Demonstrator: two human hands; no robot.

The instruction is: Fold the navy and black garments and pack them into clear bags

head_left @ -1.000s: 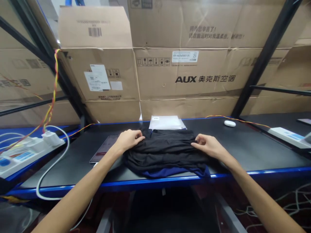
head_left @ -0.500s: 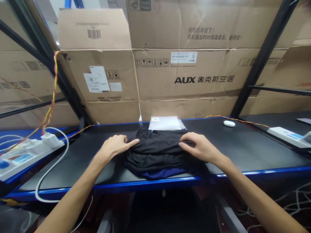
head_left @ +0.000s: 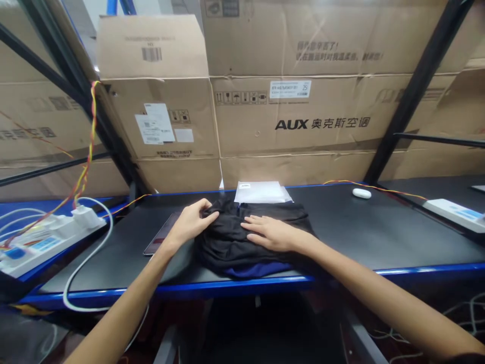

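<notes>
Here, a bunched black cloth (head_left: 227,247) lies near the middle of the dark tabletop (head_left: 352,232), close to its near edge, with soft folds running mostly from left to right. A strip of dark blue fabric (head_left: 261,269) shows beneath its near side.

The left hand (head_left: 193,221) is at the cloth's far left part. Its thumb reaches right over the cloth and its forefinger bends above, with dark fabric showing between the two tips; whether they pinch it, I cannot tell. The other fingers of this hand are curled in and partly hidden.

The right hand (head_left: 271,233) lies palm down across the right-hand part of the cloth, its fingers extended to the left and slightly spread, the thumb a little apart on the near side. It presses or rests on the fabric rather than gripping it.

Just beyond the cloth, at the far edge, is a pale flat packet (head_left: 261,192) with a small label. To the left, a flat tablet-like device (head_left: 161,237) sits partly behind the left forearm. A small white case (head_left: 361,193) stands well to the right, toward the far edge. White power strips (head_left: 454,213) lie at both the far left and far right, and large cardboard sheets (head_left: 246,126) rise behind the tabletop.
</notes>
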